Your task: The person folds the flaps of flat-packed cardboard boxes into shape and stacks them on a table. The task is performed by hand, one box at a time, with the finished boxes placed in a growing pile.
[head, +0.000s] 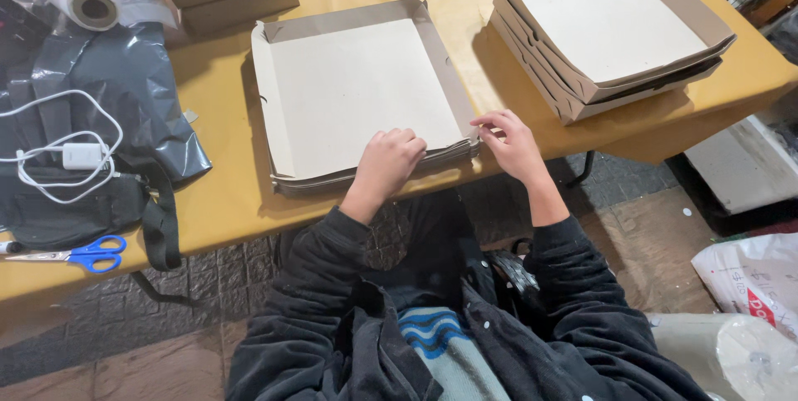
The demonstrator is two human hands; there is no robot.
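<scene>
Cardboard tray [357, 85] under both hands.

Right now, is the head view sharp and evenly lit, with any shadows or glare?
Head view: sharp on the left hand, right hand and open box; the box stack casts a soft shadow leftward on the table; no harsh glare; the floor is dimmer.

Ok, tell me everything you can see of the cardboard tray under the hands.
The cardboard tray is a shallow, square, grey-brown box blank with a pale inner face. Its far, left and right walls are folded up; the near wall lies flat. It rests on a few flat blanks on the yellow-covered table. The left hand presses its near edge; the right hand pinches the near right corner.
</scene>
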